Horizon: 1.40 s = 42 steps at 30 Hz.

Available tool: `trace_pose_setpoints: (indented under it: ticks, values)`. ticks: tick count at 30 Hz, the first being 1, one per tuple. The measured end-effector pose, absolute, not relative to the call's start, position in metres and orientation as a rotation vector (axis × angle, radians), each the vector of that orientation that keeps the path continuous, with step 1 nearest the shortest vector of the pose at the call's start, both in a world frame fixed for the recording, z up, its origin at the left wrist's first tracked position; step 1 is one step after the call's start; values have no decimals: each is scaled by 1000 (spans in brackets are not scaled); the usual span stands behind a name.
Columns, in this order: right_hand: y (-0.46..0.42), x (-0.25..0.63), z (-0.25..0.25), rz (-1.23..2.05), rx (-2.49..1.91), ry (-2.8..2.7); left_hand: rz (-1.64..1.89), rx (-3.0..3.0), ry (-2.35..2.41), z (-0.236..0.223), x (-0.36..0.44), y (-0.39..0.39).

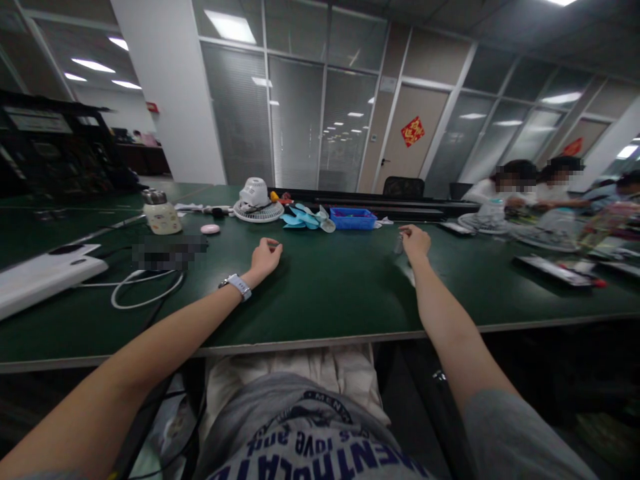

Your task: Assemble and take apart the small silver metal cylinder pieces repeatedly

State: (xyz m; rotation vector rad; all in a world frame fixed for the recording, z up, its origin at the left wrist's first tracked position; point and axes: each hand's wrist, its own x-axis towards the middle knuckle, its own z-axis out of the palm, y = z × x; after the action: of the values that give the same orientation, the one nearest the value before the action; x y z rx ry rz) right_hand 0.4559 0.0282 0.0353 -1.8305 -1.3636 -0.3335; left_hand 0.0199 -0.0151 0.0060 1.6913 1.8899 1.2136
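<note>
Nearest you: your grey T-shirt (295, 400), then the front edge of the green table (320, 300). Your left hand (265, 259), watch (237, 287) on the wrist, is over the tabletop, fingers loosely curled, nothing visible in it; can't tell if the palm hides anything. White cable (116, 293) loops to its left, beside a white device (50, 280). Your right hand (416, 244) is pinched, thumb and fingers around a small grey item (399, 244) at the fingertips; can't tell if it touches the table. Farther back, left to right: cream bottle (163, 215), pink round item (210, 229), white fan (256, 197), light-blue pieces (303, 217), blue tray (353, 219). Past the table: door (430, 110) with red poster (413, 132).
</note>
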Motion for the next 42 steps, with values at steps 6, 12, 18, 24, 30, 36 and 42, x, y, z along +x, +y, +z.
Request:
trace_pose_setpoints:
  ticks: [6, 12, 18, 24, 30, 36, 42]
  values:
    - [30, 457, 34, -327, -1889, -1350, 1198, 1697, 1896, 8, 20, -17]
    - [25, 464, 38, -464, -1945, -1511, 1211, 1694, 1880, 8, 20, -17]
    - [22, 472, 27, -644, -2034, -1429, 1198, 1718, 1871, 5, 20, -15]
    - [24, 476, 16, -596, -2016, -1261, 1192, 1714, 1872, 5, 20, -15]
    - [17, 484, 24, -225, -2102, -1073, 1193, 1710, 1867, 6, 20, -15]
    - [11, 479, 40, -226, -2177, -974, 1210, 1706, 1855, 7, 21, -18]
    - [15, 404, 59, -304, -1876, -1301, 1231, 1747, 1788, 9, 21, -21]
